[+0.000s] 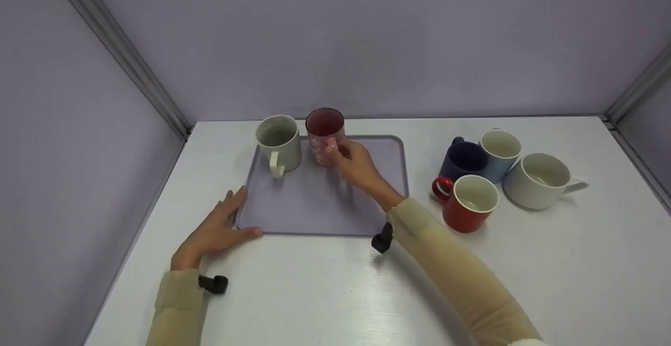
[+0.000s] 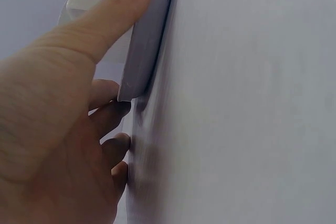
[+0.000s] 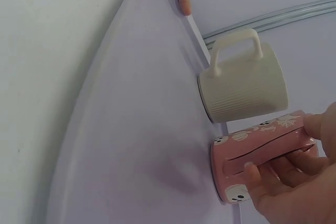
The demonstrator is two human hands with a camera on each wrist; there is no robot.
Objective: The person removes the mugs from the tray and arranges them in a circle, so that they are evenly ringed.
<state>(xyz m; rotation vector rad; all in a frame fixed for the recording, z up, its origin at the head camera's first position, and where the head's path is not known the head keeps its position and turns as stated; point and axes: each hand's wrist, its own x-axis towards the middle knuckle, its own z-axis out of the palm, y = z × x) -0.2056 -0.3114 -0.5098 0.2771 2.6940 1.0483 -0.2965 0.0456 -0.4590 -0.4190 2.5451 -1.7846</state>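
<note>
A pink mug point(image 1: 317, 146) with white ghost-like figures stands at the back of the lilac tray point(image 1: 314, 209). My right hand point(image 1: 359, 166) grips its handle, fingers curled through the loop in the right wrist view. To its left on the tray is a ribbed cream mug point(image 3: 244, 87), upright, its handle facing me. My left hand point(image 1: 217, 230) lies at the tray's front left corner. Its thumb point(image 2: 113, 17) rests along the front rim and the other fingers are spread by the left side, touching the edge.
Right of the tray several mugs stand close together: a dark blue mug point(image 1: 461, 161), a light blue mug point(image 1: 500, 152), a red mug point(image 1: 466, 212) and a wide white mug point(image 1: 537, 181). A wall point(image 1: 367, 47) rises behind the white table point(image 1: 314, 293).
</note>
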